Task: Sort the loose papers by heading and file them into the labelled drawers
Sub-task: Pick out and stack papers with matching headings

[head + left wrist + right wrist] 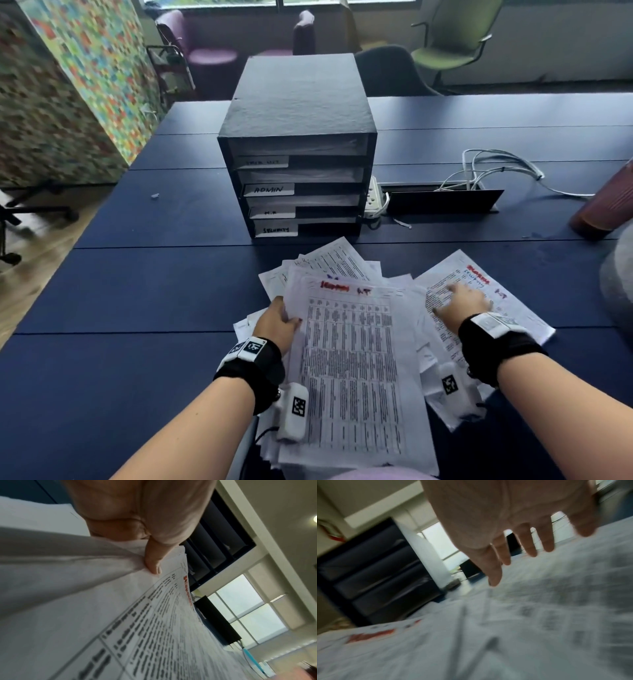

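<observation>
— Looking down from the head view, what are you holding?

— I'm gripping the top sheet point(352, 370) of the loose papers point(329, 267) at its left edge with my left hand point(278, 323), thumb on top, the other fingers hidden beneath. Its long axis is running away from me toward the drawer unit point(298, 150), red heading at the far end. The near edge is getting cut off by the frame.

— And the other hand?

— My right hand point(466, 305) is lying flat, fingers spread and grasping nothing, on a sheet with red and blue headings point(479, 284) to the right, angled off to the far right. All of it is sitting on the dark blue table point(137, 291), just in front of the drawers. The "ADMIN" label point(269, 189) is reading clearly; the others are too blurred.

— Is the left wrist view showing more?

— My thumb point(152, 558) is pressing the sheet's edge; the print is smearing into dashes, and the papers are hiding my fingers.

— The right wrist?

— It's blurring badly. My straight fingers point(530, 543) are hanging over the paper; I can't tell whether the tips are touching it.
</observation>
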### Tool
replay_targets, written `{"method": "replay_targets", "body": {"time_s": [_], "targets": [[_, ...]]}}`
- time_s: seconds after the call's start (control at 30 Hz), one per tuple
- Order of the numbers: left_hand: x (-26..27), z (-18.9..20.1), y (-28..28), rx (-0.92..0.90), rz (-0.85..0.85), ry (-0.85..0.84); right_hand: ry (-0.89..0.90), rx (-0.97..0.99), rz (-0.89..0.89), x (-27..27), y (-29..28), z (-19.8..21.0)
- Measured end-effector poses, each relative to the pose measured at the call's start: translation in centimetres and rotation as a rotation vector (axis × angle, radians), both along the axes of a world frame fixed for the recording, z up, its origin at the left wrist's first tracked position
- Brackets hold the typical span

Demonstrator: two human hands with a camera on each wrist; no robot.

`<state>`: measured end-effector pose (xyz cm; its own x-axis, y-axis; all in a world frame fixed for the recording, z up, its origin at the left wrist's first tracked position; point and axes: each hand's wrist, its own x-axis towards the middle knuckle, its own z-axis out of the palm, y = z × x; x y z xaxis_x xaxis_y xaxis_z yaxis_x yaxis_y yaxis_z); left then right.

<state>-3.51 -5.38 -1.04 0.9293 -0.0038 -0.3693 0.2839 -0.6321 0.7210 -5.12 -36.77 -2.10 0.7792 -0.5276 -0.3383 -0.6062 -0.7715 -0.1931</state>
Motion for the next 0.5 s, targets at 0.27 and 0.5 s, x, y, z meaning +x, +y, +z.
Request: {"method": "replay_targets", "body": {"time_s": [0.27,0.5], "targets": [[0.3,-0.1,-1.1,0.055,0.109,-0.014,0.222,-0.033,0.09,-3.0,-4.2,-2.4],[1.5,-2.9,-0.9,0.115,0.21,-0.04,-0.06,0.018,-0.094,-4.7,-7.4,-2.4]]}}
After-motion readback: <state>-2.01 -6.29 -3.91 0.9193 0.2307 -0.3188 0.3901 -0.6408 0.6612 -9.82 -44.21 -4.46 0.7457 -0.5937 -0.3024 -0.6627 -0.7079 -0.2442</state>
